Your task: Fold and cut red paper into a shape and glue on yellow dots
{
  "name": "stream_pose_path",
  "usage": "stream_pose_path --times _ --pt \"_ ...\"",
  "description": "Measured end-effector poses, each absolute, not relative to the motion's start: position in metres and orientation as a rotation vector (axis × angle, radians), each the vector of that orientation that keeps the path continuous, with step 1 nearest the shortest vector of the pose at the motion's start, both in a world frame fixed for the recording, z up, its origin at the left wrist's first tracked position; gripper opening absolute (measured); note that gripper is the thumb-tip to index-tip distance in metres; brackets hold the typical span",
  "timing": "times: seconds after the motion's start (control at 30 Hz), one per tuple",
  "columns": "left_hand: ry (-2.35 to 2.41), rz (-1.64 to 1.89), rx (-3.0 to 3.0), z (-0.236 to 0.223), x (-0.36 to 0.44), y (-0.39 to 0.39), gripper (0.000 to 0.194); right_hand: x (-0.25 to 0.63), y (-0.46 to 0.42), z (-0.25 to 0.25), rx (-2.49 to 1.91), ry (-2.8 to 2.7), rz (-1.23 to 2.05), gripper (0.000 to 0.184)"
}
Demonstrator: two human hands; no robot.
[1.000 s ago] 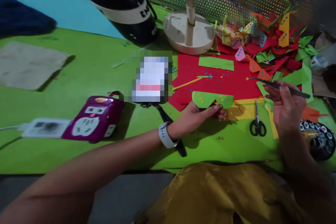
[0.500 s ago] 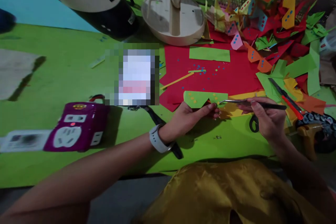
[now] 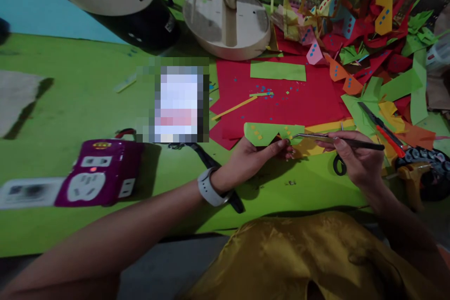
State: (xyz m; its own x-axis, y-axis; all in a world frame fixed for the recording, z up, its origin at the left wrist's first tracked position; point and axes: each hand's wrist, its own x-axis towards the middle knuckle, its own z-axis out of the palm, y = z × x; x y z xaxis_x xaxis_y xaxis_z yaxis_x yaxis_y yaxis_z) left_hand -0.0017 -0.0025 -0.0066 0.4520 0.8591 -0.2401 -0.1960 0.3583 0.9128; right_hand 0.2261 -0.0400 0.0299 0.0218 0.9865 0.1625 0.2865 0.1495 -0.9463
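Observation:
My left hand [image 3: 258,154] is closed on a green paper piece [image 3: 262,132], thumb along its lower edge. The paper has a notch in its lower edge and small yellow squares stuck on either side. In my right hand [image 3: 358,154] is a pair of black-handled tweezers [image 3: 326,138], held like a pen. Their thin bent tips meet the paper at its right part, close to my left thumb; whether they pinch a square is too small to tell. Beneath lies red paper [image 3: 295,105] with tiny blue bits, a yellow strip [image 3: 235,108] and a green rectangle [image 3: 277,71].
Folded coloured paper pieces [image 3: 351,33] pile up at the back right. A utility knife [image 3: 381,127] and a yellow tool [image 3: 415,180] lie at right. A round lamp base [image 3: 227,23] and dark bottle [image 3: 116,0] stand behind. At left are a blurred-out screen [image 3: 179,103] and purple power socket [image 3: 101,173].
The view has shifted slightly, so the table things sit a little further left. Both hands keep their hold, and the tweezer tips stay at the paper's right part.

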Motion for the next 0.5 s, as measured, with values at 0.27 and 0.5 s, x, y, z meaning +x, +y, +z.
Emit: stream_pose_path --times 0.27,0.5 --pt "0.839 0.781 0.948 -0.0078 -0.0012 -0.0038 0.032 0.2257 -0.041 0.0303 -1.277 -1.479 0.913 0.017" --pt "0.839 0.789 0.959 -0.0062 -0.0008 -0.0038 0.032 0.2267 -0.042 0.0297 -1.286 -1.496 0.917 0.016"
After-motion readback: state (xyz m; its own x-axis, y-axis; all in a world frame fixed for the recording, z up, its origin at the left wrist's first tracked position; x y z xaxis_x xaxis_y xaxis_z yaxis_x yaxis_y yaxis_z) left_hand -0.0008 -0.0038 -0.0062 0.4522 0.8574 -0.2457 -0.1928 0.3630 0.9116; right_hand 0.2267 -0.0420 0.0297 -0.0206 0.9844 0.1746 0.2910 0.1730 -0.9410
